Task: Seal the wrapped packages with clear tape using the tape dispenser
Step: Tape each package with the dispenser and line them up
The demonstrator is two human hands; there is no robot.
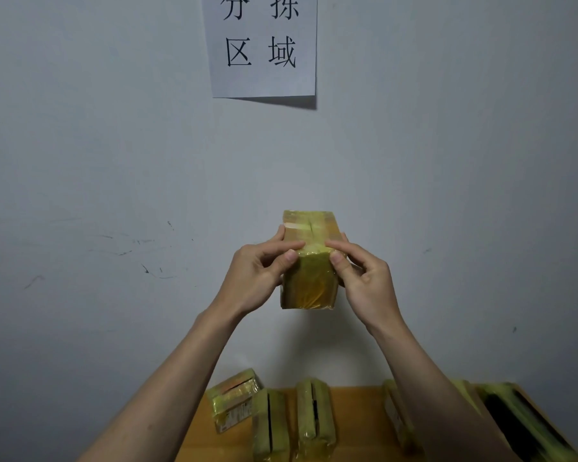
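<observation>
Grey wall (pixel 114 161) fills most of the view, scuffed with dark marks, with a paper sign (pixel 264 45) bearing large black characters high up, its top cut off by the frame edge. Well below the sign and lifted clear above the table (pixel 351 425), a yellow film-wrapped package (pixel 309 278) stands upright in the air between both hands. The left hand (pixel 257 278) grips its left side, thumb bent across the near face and fingers curled round the back; the right hand (pixel 361 278) mirrors it on the right side, thumb pressed on the near face close to the upper edge. Both forearms rise from the bottom of the frame, angled inward toward the package, with open wall around them on either side. Directly under the held package, a row of similar wrapped packages (pixel 314 415) sits on the wooden table, one at the left end (pixel 236 403) tilted near the table's edge. The right forearm hides part of the row, and the rightmost bundle (pixel 521 425) is blurred and cut off.
</observation>
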